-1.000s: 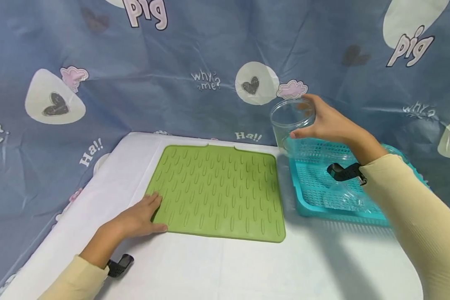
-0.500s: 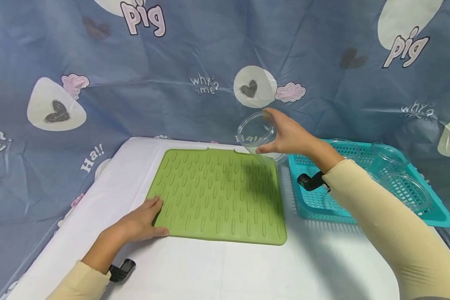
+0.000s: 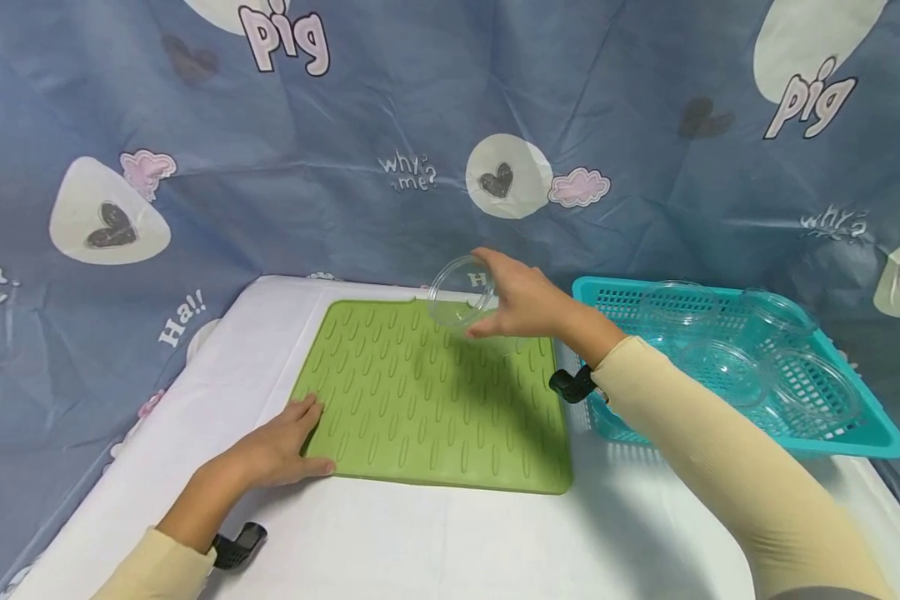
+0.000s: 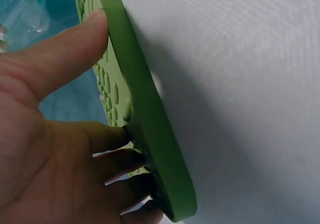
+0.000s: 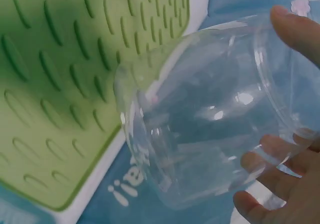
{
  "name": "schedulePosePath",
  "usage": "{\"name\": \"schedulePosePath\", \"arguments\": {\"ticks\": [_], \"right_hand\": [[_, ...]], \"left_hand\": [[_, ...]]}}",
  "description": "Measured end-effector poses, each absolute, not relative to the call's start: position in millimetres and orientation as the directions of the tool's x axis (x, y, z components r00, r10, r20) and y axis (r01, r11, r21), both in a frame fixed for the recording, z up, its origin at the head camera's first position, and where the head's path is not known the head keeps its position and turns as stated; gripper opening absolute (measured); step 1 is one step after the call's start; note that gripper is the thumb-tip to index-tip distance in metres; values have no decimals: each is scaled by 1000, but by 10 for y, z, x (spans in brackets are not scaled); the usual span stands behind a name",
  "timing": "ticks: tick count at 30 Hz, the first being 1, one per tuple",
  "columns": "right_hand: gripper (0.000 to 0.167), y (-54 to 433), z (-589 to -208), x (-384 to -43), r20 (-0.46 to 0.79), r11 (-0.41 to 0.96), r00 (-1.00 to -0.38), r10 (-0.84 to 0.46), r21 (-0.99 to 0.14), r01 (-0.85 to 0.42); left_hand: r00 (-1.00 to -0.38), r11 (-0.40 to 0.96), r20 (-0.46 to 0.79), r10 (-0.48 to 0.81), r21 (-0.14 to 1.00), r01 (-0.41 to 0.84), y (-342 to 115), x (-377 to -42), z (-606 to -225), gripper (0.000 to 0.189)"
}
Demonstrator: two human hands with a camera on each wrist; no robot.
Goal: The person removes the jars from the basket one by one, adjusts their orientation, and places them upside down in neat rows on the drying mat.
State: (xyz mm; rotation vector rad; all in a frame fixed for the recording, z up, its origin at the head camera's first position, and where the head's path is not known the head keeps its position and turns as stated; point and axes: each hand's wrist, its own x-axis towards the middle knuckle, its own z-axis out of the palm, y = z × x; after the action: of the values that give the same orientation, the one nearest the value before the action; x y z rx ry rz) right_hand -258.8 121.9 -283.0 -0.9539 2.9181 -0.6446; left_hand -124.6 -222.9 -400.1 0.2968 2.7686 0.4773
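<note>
A clear plastic tub point(image 3: 452, 293) hangs tilted above the back of the green ridged drying mat point(image 3: 420, 425), its mouth toward the left. My right hand point(image 3: 521, 298) grips it near the rim, thumb on one side and fingers on the other. See-through walls and several glints mark the tub point(image 5: 200, 114) in the right wrist view. At the mat's front left corner rests my left hand point(image 3: 273, 448). In the left wrist view its thumb point(image 4: 75, 49) lies at the edge of the mat point(image 4: 150, 114), and the fingertips touch the ridged side.
To the right of the mat stands a turquoise plastic basket point(image 3: 596, 287) with several clear tubs point(image 3: 723, 373) in it. White cloth point(image 3: 390, 542) covers the table. A blue printed sheet point(image 3: 345, 217) hangs behind and along the left side.
My right hand has carried the clear tub left and down, from over the basket's left end to above the mat. The tub has tilted leftward. My left hand has stayed at the mat corner.
</note>
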Motion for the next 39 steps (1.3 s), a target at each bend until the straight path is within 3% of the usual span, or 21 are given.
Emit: {"name": "schedulePosePath", "arguments": {"ticks": [13, 39], "right_hand": [[115, 975, -3065, -2378, 142, 716, -769, -623, -290, -635], [114, 751, -3292, -2248, 156, 726, -751, -641, -195, -660]], "left_hand": [[-927, 922, -265, 265, 350, 164, -2215, -1180, -4046, 102], [-940, 923, -213, 265, 337, 184, -2264, -1235, -4062, 101]]}}
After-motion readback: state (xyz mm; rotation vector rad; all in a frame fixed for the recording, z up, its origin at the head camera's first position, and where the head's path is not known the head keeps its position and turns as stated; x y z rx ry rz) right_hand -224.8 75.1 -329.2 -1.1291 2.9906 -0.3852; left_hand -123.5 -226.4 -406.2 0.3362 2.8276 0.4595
